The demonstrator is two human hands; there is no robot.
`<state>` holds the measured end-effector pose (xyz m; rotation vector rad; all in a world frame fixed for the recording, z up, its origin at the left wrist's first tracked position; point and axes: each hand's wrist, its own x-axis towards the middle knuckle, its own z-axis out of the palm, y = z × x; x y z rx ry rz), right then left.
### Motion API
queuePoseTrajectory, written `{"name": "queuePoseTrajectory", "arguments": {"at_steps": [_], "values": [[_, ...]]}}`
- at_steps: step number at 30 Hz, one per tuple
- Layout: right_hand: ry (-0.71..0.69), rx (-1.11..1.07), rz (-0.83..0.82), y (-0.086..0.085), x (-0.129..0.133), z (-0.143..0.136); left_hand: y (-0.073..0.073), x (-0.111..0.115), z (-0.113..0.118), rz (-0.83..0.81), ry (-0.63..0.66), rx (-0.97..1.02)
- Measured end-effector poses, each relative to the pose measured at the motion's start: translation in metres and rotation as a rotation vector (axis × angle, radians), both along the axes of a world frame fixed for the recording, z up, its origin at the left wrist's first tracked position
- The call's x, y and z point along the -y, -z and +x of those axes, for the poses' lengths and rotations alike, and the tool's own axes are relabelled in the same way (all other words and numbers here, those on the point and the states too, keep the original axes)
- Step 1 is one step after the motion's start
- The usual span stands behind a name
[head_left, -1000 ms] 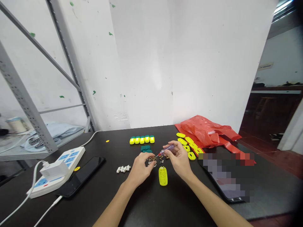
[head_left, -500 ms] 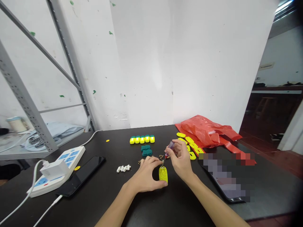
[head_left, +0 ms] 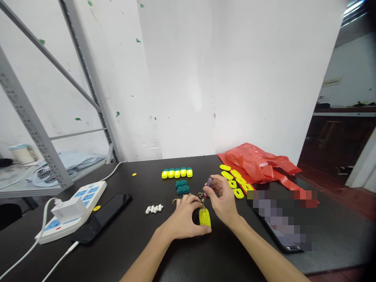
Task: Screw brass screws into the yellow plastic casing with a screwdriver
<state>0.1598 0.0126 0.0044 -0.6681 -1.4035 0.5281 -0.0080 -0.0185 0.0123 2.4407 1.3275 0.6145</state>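
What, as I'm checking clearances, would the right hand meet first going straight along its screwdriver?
Probably the far end of the yellow shell; the screwdriver may be touching it; depth is unclear.

No readable text or labels

Workshop-like room: metal shelving (head_left: 29, 113), scuffed white wall (head_left: 182, 78), black worktable (head_left: 117, 250).

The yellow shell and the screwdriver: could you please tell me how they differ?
The yellow shell lies on the table; the screwdriver slants steeply, tip down. The shell is broad and rounded, the screwdriver slim with a purple handle. Both are held: the shell by the left hand, the screwdriver by the right hand.
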Motion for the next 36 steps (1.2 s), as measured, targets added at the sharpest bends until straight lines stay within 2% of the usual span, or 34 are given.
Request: {"name": "queuePoseTrajectory", "arguments": {"at_steps": [13, 22, 25, 31, 36], "values": [[0.014, 0.066, 0.004, 0.001, 0.001, 0.0, -0.001, 0.001, 0.001, -0.017, 0.016, 0.018], [0.103, 0.204, 0.14, 0.0, 0.001, 0.001, -0.003, 0.002, 0.004, -0.036, 0.032, 0.041], [0.069, 0.229, 0.17, -0.004, 0.004, 0.001, -0.005, 0.003, 0.004, -0.05, 0.032, 0.045], [-0.103, 0.289, 0.131, -0.02, 0.006, 0.001, -0.007, 0.004, 0.003, -0.07, 0.035, 0.044], [-0.052, 0.372, 0.102, -0.028, -0.004, -0.004, -0.006, 0.003, 0.003, -0.089, 0.026, 0.045]]}}
